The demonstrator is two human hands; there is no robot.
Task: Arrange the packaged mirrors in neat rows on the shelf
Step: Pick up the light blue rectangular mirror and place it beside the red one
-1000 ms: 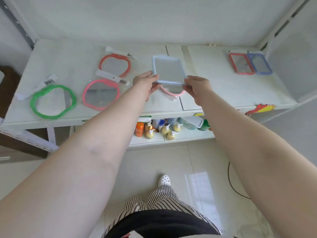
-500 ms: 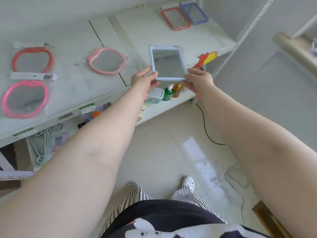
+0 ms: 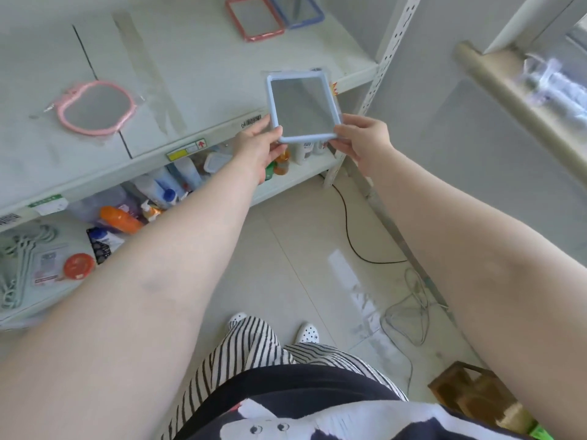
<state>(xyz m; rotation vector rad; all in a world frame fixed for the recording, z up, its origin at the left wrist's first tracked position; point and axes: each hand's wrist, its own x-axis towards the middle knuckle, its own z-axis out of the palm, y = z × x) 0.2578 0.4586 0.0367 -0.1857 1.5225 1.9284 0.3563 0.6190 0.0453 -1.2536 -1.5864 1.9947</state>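
A person stands at a white shelf [image 3: 203,52], seen from above. Both hands hold one light blue rectangular mirror [image 3: 303,108] in clear packaging, lifted in the air over the shelf's front right edge. The left hand [image 3: 259,147] pinches its near left corner; the right hand [image 3: 362,141] pinches its near right corner.

To place it well, the mirror likely should travel to the back right, beside the red-framed rectangular mirror [image 3: 254,17] and the dark blue-framed rectangular mirror [image 3: 301,12] that lie side by side there, then go down flat with its edges parallel to theirs.

The held mirror has rounded corners, a pale blue plastic frame and grey reflective glass. A pink apple-shaped mirror [image 3: 95,108] in its clear bag lies on the shelf, well apart to the left.
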